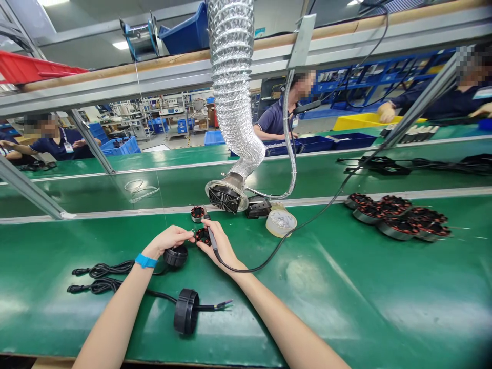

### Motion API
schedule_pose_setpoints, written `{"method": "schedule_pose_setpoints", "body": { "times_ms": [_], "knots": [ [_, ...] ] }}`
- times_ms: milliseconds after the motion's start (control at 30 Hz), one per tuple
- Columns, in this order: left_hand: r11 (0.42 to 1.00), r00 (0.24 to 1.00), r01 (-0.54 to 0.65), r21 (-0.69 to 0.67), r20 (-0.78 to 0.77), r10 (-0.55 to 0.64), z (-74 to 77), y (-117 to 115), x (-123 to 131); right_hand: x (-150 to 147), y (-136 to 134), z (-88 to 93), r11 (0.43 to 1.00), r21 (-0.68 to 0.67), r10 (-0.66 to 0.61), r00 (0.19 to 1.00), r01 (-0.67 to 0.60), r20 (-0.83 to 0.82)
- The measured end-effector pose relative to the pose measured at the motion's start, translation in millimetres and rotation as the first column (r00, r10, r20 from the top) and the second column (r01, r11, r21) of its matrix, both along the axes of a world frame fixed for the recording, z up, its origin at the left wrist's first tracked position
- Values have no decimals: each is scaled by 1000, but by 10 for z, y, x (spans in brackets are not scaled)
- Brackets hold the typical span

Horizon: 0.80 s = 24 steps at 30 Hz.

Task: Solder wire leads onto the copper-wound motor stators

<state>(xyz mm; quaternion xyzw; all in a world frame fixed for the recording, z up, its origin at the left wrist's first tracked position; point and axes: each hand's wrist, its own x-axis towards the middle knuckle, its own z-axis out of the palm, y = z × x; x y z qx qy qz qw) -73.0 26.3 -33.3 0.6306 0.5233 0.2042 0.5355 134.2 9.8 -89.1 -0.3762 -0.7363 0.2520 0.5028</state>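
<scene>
My left hand (169,240), with a blue wristband, pinches a thin wire at a small round motor stator (202,236) with red windings. My right hand (219,246) grips a soldering iron (210,233) like a pen, its tip up by the stator, and its black cable trails off to the right. Under my left hand lies a black round cap (176,255) on a cable. A second black cap (186,310) with a cable and bare wire ends lies nearer to me. Another stator (197,213) sits just beyond my hands.
A silver flexible duct ends in a fan (225,196) right behind my hands. A round white tub (281,222) stands to its right. Several stators (395,215) are piled at the right. Coiled black cables (100,277) lie at the left. Other people work across the green belts.
</scene>
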Motion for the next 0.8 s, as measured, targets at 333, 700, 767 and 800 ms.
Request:
{"method": "schedule_pose_setpoints", "body": {
  "times_ms": [333,700,767,800],
  "knots": [
    [999,998,-49,19,29,48,-21,6,8,-4,-12,22,1000,-18,2,1000,-2,-3],
    [986,979,-159,-43,123,163,45,-33,-45,4,-31,47,1000,-15,2,1000,-2,4],
    [983,979,-180,-42,89,183,14,6,13,0,-34,48,1000,-13,3,1000,-2,14],
    [981,979,-188,-38,78,190,1,23,37,-2,-35,48,1000,-9,4,1000,-4,18]
  ]
}}
